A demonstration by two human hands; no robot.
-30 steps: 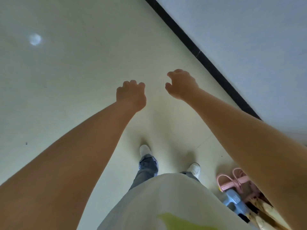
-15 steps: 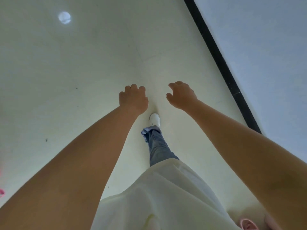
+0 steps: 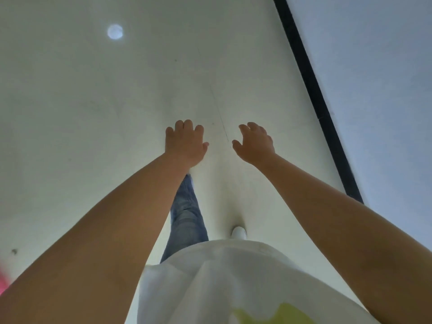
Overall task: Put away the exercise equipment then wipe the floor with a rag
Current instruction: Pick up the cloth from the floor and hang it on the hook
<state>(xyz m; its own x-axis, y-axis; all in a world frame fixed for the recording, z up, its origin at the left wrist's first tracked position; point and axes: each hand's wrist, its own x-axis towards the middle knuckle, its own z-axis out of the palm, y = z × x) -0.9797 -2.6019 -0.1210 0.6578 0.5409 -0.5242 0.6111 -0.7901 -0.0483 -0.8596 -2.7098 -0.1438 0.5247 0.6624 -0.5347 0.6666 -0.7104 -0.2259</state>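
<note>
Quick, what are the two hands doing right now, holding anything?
Left hand: open, fingers relaxed, holding nothing, out above the floor.
Right hand: open, fingers loosely curved, holding nothing.

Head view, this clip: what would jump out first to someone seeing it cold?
Two bare forearms stretch forward from the bottom corners, the left hand and right hand held out mid-frame over the pale floor, both holding nothing. A black baseboard strip cuts diagonally down the right side under a grey-blue wall. A round bright spot shines on the floor at upper left.
</note>
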